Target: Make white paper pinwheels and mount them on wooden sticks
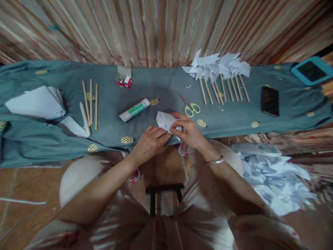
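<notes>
A folded white paper piece (163, 119) lies at the front edge of the cloth-covered table, between both my hands. My left hand (153, 140) presses its lower left side, fingers together on the paper. On the other side, my right hand (188, 130) pinches the paper between thumb and fingers. Green-handled scissors (191, 108) rest just beyond my right hand. A glue stick (135, 110) with a green label lies to the upper left of the paper. Several white paper pinwheels (215, 67) on wooden sticks lie in a row at the back right.
At the left are a stack of white paper (36, 103), wooden sticks (96, 106) and a white pen-like rod (84, 118). A small red box (124, 79) stands open at the back. A phone (270, 100) and blue-framed tablet (313, 70) lie right. Paper scraps (275, 177) fill a bag below.
</notes>
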Demonstrator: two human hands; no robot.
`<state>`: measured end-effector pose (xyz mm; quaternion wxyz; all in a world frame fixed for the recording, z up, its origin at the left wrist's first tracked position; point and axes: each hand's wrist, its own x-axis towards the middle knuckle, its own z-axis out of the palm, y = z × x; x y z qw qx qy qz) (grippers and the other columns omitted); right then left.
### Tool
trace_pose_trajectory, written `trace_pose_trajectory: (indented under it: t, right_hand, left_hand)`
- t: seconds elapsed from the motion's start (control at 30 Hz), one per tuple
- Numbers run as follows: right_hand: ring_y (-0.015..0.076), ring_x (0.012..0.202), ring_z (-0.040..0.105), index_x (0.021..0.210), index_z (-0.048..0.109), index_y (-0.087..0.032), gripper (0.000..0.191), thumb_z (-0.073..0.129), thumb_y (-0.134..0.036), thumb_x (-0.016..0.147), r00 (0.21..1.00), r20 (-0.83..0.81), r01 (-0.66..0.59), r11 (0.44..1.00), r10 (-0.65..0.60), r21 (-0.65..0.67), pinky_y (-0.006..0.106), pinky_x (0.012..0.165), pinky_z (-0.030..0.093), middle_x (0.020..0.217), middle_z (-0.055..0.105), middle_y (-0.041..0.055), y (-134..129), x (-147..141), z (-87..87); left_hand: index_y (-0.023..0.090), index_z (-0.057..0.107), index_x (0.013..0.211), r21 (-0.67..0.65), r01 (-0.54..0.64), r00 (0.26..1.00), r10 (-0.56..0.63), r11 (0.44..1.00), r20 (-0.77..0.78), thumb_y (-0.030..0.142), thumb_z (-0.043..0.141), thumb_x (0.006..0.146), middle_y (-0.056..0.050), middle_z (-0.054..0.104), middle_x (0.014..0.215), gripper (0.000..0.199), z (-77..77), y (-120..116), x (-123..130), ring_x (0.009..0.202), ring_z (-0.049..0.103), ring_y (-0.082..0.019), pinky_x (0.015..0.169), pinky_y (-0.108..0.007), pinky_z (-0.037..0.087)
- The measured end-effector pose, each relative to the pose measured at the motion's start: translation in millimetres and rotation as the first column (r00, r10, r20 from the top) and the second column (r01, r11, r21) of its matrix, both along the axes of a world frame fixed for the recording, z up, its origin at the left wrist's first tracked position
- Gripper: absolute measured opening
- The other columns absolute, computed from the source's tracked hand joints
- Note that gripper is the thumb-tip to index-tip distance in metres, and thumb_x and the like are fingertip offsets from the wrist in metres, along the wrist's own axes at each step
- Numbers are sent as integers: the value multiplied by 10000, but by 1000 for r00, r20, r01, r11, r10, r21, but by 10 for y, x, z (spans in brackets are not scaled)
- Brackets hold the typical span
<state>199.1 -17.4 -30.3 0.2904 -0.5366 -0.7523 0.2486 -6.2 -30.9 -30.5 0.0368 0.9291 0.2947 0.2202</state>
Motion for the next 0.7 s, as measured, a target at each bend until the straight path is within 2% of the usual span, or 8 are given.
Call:
trace_pose_trajectory:
  t: [0.7]
  right_hand:
    - [283, 1250, 550, 751, 679, -209, 47, 657, -187, 787, 998, 51, 19, 999, -21, 30, 488, 1066, 415, 1326, 608, 104, 1, -58, -4]
  left_hand:
    - [150, 661, 1015, 2, -17, 1000, 17, 1000, -18, 199, 489, 968, -75, 697, 946, 185, -1, 21, 37, 881, 602, -204, 779, -343, 439]
